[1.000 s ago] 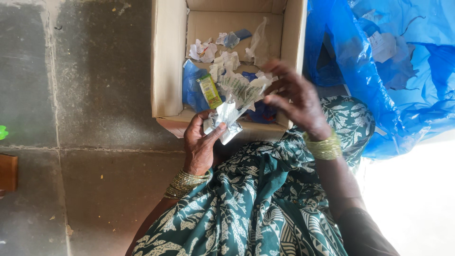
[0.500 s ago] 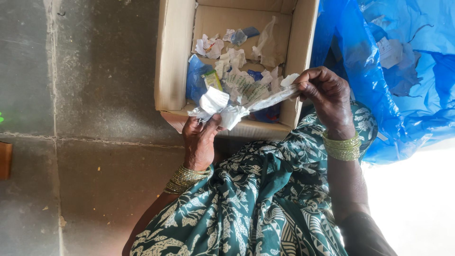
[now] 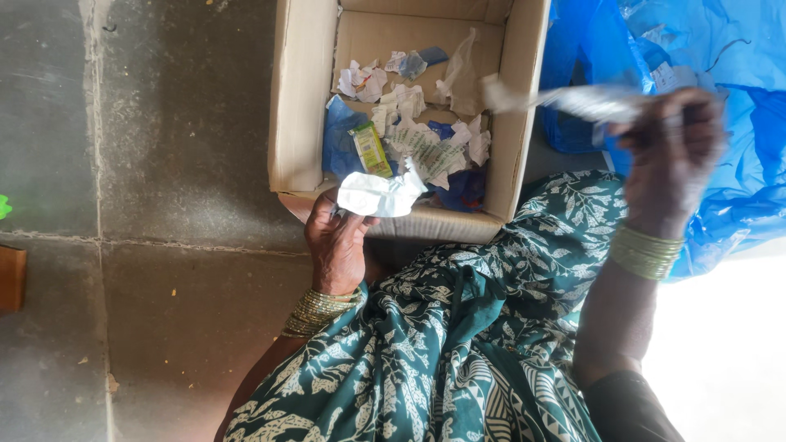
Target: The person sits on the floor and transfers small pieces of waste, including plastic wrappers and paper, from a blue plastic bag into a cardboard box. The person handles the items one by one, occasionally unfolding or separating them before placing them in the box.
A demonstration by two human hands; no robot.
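Left grip: the left hand is closed on a crumpled white paper scrap, pinched between thumb and fingers at the scrap's lower left edge.
Paper scrap: white, creased, roughly oblong with a torn, pointed right end; it sits just in front of the near wall of the cardboard box, over the box's near rim.
Right grip: the right hand is closed on a clear plastic strip, held by the fingertips at its right end.
Plastic strip: long, thin, translucent and wrinkled, motion-blurred; it stretches leftward from the fingers to the box's right wall, raised above the box rim.
Left hand pose: back of hand to the camera, fingers pointing far, wrist ringed with gold bangles.
Right hand pose: raised to the right of the box, blurred, forearm rising from the lower right, green-gold bangles at the wrist.
Box contents: torn white paper pieces, blue plastic scraps and a small green and yellow sachet, loosely heaped.
Box material: plain brown corrugated card, flaps open.
Right surroundings: a glossy blue plastic bag, crumpled, just beside the box.
Near surroundings: green cloth with a white leaf print across the lap.
Floor: grey stone slabs, rough, with joints, left of the box.
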